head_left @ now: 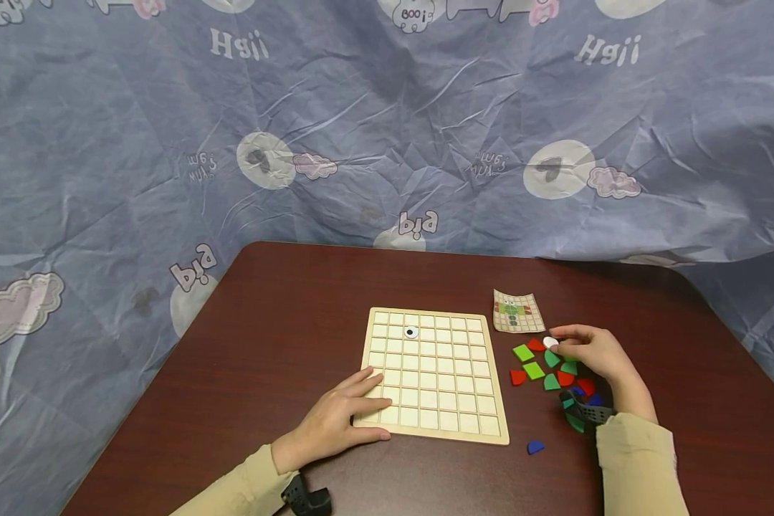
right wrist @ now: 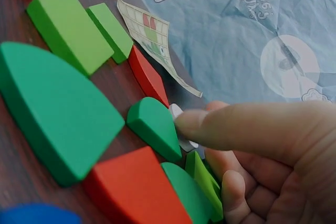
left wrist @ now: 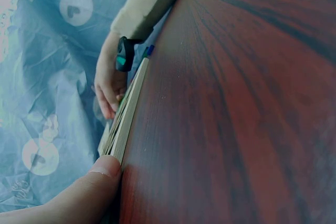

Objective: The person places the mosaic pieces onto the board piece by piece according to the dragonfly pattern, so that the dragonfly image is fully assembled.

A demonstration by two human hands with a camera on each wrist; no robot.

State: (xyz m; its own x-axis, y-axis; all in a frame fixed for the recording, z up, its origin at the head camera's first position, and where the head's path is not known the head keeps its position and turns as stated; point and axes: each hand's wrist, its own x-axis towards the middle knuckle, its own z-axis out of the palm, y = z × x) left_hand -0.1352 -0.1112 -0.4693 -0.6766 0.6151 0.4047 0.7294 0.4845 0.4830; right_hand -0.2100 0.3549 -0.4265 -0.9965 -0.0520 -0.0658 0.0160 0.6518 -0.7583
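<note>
A pale wooden grid board (head_left: 428, 378) lies on the table, bearing one white disc with a black dot (head_left: 411, 332) near its upper left. My left hand (head_left: 335, 417) rests on the board's lower left corner, fingers spread over the squares; its thumb (left wrist: 102, 174) touches the edge in the left wrist view. At the right, my right hand (head_left: 598, 352) pinches a plain white disc (head_left: 550, 342) between thumb and index finger, low among the coloured pieces. Close by lie a green quarter-round piece (right wrist: 153, 128) and a red piece (right wrist: 148, 77).
A curled pattern card (head_left: 517, 312) with a coloured figure lies behind the pieces. Light green squares (head_left: 533, 370), red and green rounded pieces, and blue ones are scattered right of the board. A single blue piece (head_left: 535, 447) lies nearer the front. Patterned cloth (head_left: 387, 143) hangs behind the table.
</note>
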